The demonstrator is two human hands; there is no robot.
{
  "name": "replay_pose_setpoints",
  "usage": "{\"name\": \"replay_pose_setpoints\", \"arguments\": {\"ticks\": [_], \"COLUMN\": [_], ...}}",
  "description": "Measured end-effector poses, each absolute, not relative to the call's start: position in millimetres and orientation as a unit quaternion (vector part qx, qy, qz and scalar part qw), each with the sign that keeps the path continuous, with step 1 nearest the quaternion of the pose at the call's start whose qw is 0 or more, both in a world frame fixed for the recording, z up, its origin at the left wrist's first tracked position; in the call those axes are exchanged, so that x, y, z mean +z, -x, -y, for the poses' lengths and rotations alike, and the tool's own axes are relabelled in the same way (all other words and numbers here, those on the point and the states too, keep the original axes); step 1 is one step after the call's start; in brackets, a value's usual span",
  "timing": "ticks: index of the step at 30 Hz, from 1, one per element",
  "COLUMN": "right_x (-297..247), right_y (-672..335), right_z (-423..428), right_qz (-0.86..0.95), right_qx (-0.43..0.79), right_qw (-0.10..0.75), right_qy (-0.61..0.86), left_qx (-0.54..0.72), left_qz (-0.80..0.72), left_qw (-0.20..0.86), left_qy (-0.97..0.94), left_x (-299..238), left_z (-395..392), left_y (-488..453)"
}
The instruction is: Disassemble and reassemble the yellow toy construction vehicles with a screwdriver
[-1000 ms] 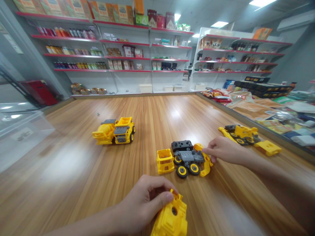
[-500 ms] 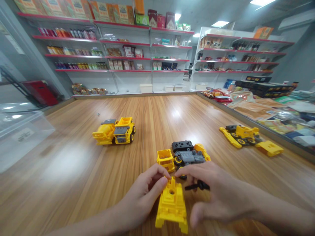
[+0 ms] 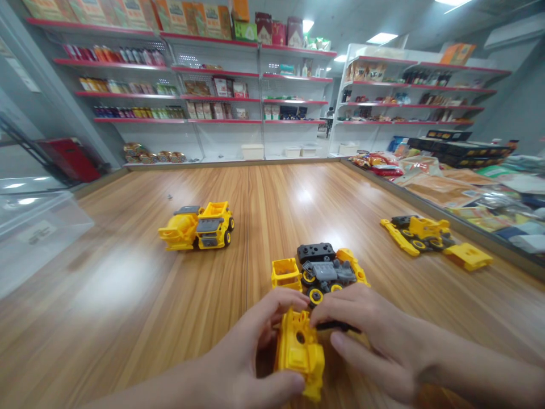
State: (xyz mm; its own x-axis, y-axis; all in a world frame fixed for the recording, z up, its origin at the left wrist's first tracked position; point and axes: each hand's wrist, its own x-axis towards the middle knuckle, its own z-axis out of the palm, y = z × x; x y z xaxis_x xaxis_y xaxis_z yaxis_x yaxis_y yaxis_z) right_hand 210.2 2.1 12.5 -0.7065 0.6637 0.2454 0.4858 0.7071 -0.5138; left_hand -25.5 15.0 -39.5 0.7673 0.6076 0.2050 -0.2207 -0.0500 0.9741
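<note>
My left hand (image 3: 251, 352) grips a yellow toy truck body part (image 3: 298, 349) low in the middle, with fingers and thumb curled round its left side. My right hand (image 3: 370, 335) pinches a small black pin (image 3: 336, 326) against the top of that yellow part. Just beyond both hands lies a half-built toy truck: a grey chassis with yellow wheels (image 3: 326, 275), a yellow cab piece (image 3: 286, 274) and a black block (image 3: 315, 250).
A finished yellow toy truck (image 3: 198, 226) stands on the wooden table (image 3: 128, 284) to the left. More yellow truck parts (image 3: 426, 234) lie at the right, near a ledge of packaged goods (image 3: 468, 193). Shop shelves (image 3: 213, 85) line the back wall.
My right hand left the truck parts, took up a black pin and brought it to the yellow part. My left hand raised and turned that part.
</note>
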Motion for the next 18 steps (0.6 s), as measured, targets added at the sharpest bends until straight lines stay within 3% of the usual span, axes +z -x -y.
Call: {"name": "replay_pose_setpoints", "arguments": {"ticks": [4, 8, 13, 18], "right_x": [13.7, 13.1, 17.3, 11.0], "right_y": [-210.1, -208.0, -208.6, -209.4], "right_z": [-2.9, -3.4, 2.2, 3.0], "right_qz": [0.889, 0.899, 0.892, 0.860], "right_qx": [0.203, 0.187, 0.232, 0.244], "right_qw": [0.243, 0.280, 0.271, 0.344], "right_qy": [0.331, 0.280, 0.277, 0.289], "left_qx": [0.323, 0.308, 0.309, 0.320], "left_qz": [-0.170, -0.158, -0.174, -0.155], "left_qw": [0.548, 0.507, 0.560, 0.627], "left_qy": [-0.753, -0.789, -0.748, -0.693], "left_x": [-41.3, -37.6, -35.5, -37.5], "left_z": [-14.2, -16.0, -13.2, -12.0], "left_y": [24.4, 25.3, 23.3, 20.9]}}
